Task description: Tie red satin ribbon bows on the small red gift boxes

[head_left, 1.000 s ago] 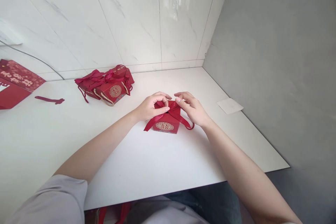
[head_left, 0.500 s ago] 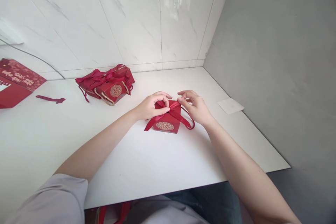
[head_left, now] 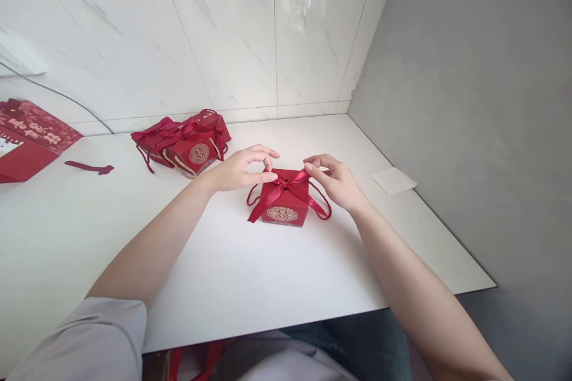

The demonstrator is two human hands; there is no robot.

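A small red gift box (head_left: 295,214) with a gold round emblem stands upright on the table, a red cord handle at each side. Across its top is a red satin ribbon (head_left: 270,199) tied in a bow, with tails hanging over the front. At the bow's left loop, my left hand (head_left: 241,169) has its thumb and bent index finger closed; the other fingers are raised and apart. My right hand (head_left: 336,181) pinches the end of the right loop between thumb and fingertips, its other fingers curled. The pinched ribbon ends are partly hidden by the fingers.
Several similar red boxes with ribbons (head_left: 181,144) are grouped by the tiled wall. Farther left lie a dark red strip (head_left: 89,167) and a larger red printed box (head_left: 33,137). A white paper (head_left: 394,181) rests near the table's right edge, beside a grey wall (head_left: 469,101).
My left hand has shifted left and slightly up, away from the knot, uncovering more of the bow and the left cord. My right hand has barely moved.
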